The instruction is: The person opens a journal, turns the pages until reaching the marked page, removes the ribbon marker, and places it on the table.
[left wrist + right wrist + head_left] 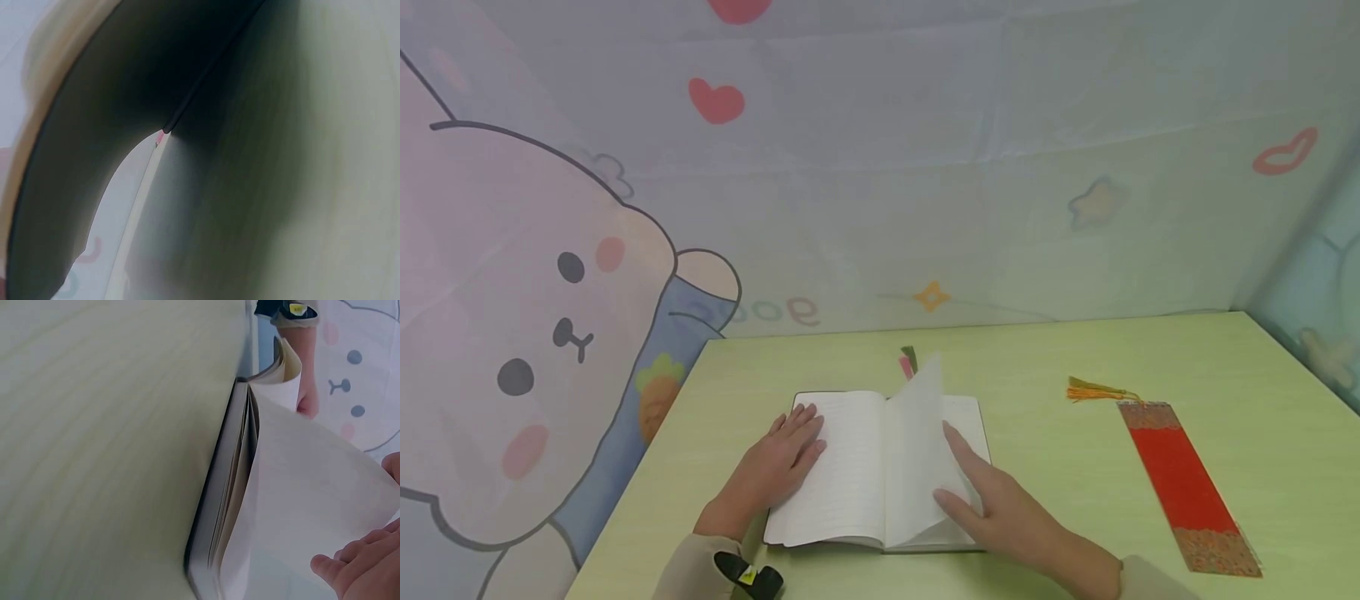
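An open notebook (842,467) with faintly lined white pages lies on the table. My left hand (786,454) rests on its left page, fingers extended. On the other side, a page (917,458) stands partly raised from the right half. My right hand (1000,504) touches this page near its outer edge, thumb and index finger spread apart. In the right wrist view the lifted page (312,487) slants toward the fingers (362,569). Only the notebook's curved underside (75,156) and the tabletop show in the left wrist view; the left hand's fingers are hidden there.
To the right lies a red bookmark (1183,475) with patterned ends and an orange-yellow tassel (1097,390). Small green and pink tabs (908,362) stick out past the notebook's top edge. A printed cloth (880,167) hangs behind the pale green table (1037,358).
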A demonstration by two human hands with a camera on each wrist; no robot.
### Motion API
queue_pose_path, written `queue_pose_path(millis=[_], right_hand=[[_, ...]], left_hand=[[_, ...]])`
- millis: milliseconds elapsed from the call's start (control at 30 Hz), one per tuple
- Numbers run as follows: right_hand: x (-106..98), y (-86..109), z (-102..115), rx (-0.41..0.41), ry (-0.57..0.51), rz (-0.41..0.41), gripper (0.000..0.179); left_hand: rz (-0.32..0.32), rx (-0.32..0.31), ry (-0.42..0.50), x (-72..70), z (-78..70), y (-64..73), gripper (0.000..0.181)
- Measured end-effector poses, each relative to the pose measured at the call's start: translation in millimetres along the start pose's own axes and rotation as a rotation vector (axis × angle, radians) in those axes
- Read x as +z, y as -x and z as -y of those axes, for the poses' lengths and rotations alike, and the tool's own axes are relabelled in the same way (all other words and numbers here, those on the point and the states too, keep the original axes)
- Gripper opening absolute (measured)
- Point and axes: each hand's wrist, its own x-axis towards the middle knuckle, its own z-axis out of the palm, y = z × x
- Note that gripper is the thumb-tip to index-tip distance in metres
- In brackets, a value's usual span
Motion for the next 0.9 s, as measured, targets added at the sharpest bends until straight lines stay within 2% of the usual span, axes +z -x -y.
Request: queue_pose_path(millis=[100,333,500,700,900], right_hand=[[4.5,0.0,5.4,-0.039,0.022,0.009,0.073],[16.2,-2.6,13.5,-0.062,0.063,0.074,0.079],[25.0,-6.8,13.0,-0.125,0.096,0.108,0.083],[35.1,-14.0,13.0,-0.213,0.19,0.165,0.086],[43.9,-18.5,12.6,-0.31,0.3,0.172,0.08]], left_hand=[[0.0,-0.001,-0.006,0.9,0.5,-0.4,0.046],[0.009,-0.005,0.002,-0.1,-0.3,-0.5,0.046],[0.004,-0.007,-0.002,0.6,0.0,-1.1,0.047],[-0.016,-0.015,-0.001,1.4,-0.1,-1.3,0.047],[-0.027,-0.017,-0.018,1.8,-0.6,-1.7,0.048]])
